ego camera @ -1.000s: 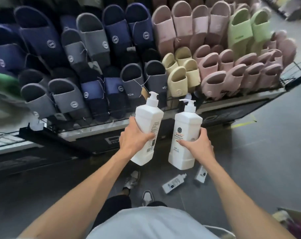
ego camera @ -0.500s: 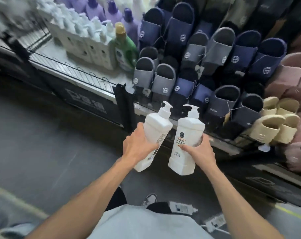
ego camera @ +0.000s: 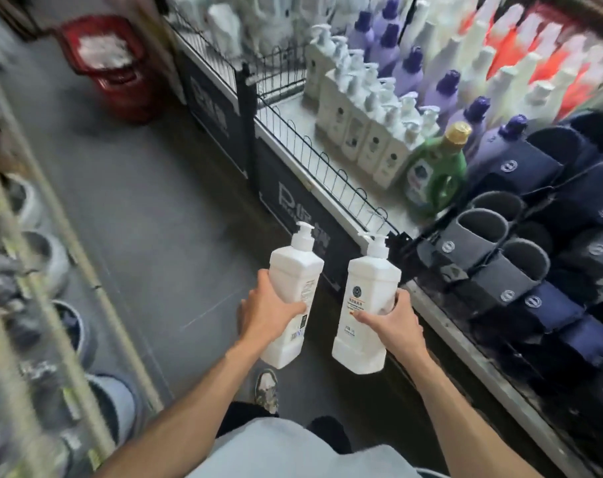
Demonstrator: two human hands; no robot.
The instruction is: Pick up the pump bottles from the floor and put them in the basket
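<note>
I carry two white pump bottles upright in front of me, above the grey floor. My left hand (ego camera: 267, 310) grips the left pump bottle (ego camera: 295, 274) around its middle. My right hand (ego camera: 391, 322) grips the right pump bottle (ego camera: 371, 288), whose round logo and label face me. A red basket (ego camera: 112, 65) stands on the floor at the far end of the aisle, upper left, blurred, with white things inside it.
To the right runs a low shelf (ego camera: 293, 132) with a wire rail, holding white pump bottles (ego camera: 362, 119), purple bottles, a green bottle (ego camera: 434, 170) and dark slippers (ego camera: 534, 257). Another rack (ego camera: 34, 270) lines the left. The grey floor aisle (ego camera: 138, 201) lies between them.
The view has swung left along the aisle, from the slippers to the bottle shelf, and the red basket has come into sight. Both hands still hold their bottles.
</note>
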